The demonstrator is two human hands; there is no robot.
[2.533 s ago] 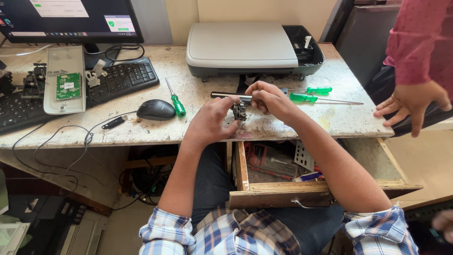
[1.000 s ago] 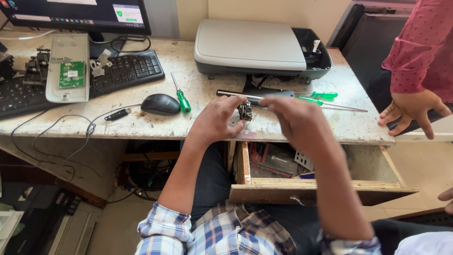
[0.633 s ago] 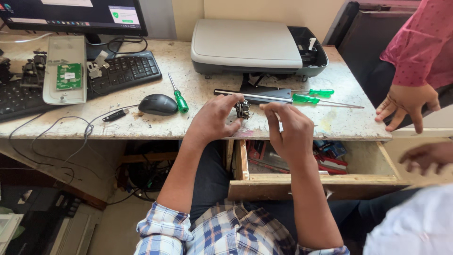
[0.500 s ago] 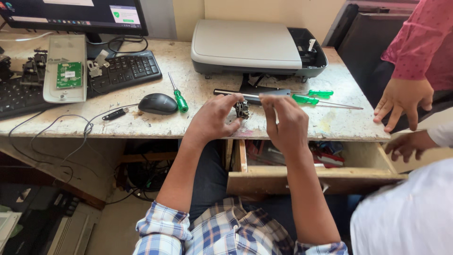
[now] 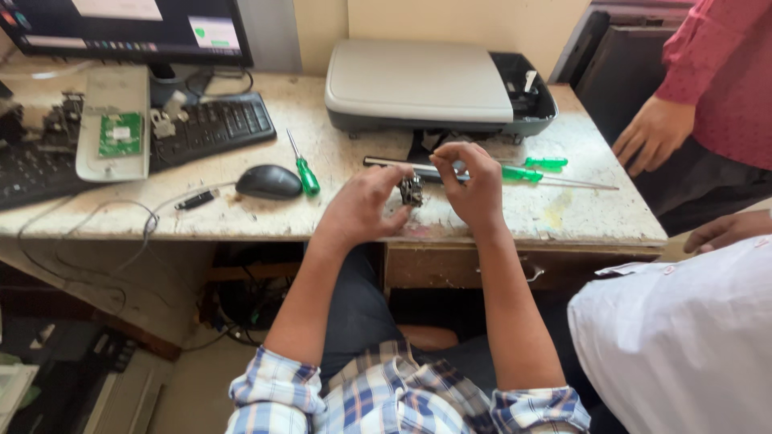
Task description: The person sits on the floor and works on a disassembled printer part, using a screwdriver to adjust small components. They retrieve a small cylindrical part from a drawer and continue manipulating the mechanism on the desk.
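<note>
My left hand (image 5: 366, 205) pinches a small dark metal part (image 5: 412, 190) just above the desk's front edge. My right hand (image 5: 474, 183) is curled beside that part, fingertips against it and over a long thin metal rod (image 5: 386, 164) lying on the desk. A green-handled screwdriver (image 5: 523, 174) lies just right of my right hand, a second one (image 5: 548, 163) behind it. Another green-handled screwdriver (image 5: 306, 173) lies left of my left hand, next to a black mouse (image 5: 268, 182).
A grey printer (image 5: 426, 84) stands at the back of the worn desk (image 5: 241, 217). A keyboard (image 5: 201, 128), a monitor (image 5: 129, 28) and an opened device with a green circuit board (image 5: 117, 133) are at the left. One person's hand (image 5: 653, 137) rests at the right edge; another in white (image 5: 675, 337) leans in.
The wooden drawer under the desk, open earlier, is now shut. My right hand went down toward the drawer and came back up to the small part. A person in white came in at right.
</note>
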